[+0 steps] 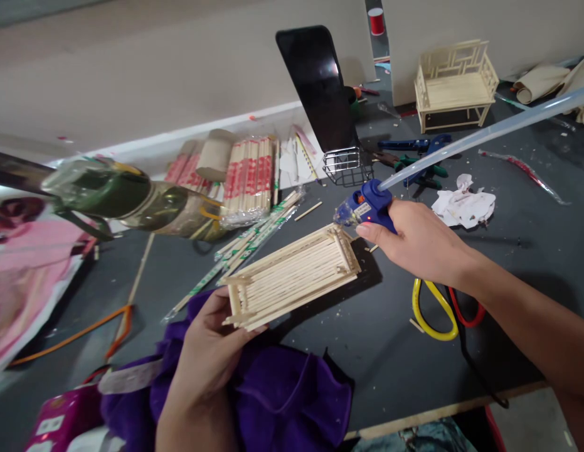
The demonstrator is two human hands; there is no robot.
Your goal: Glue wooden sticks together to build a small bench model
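My left hand (211, 342) grips the near left end of a small frame (292, 273) built of pale wooden sticks, tilted above the dark table. In my right hand (418, 242) is a blue glue gun (374, 204), its nozzle at the frame's far right corner. A long translucent glue stick (489, 133) runs out of the gun's back toward the upper right. Purple cloth (292, 395) lies beneath and beside my left hand.
A phone (315, 88) stands on a wire holder behind the frame. Packs of chopsticks (249, 176) and a green bottle (150, 204) are at the left. Behind the gun are pliers (426, 157), crumpled paper (465, 202) and a small stick bench (456, 91). Scissors (433, 314) lie below my right hand.
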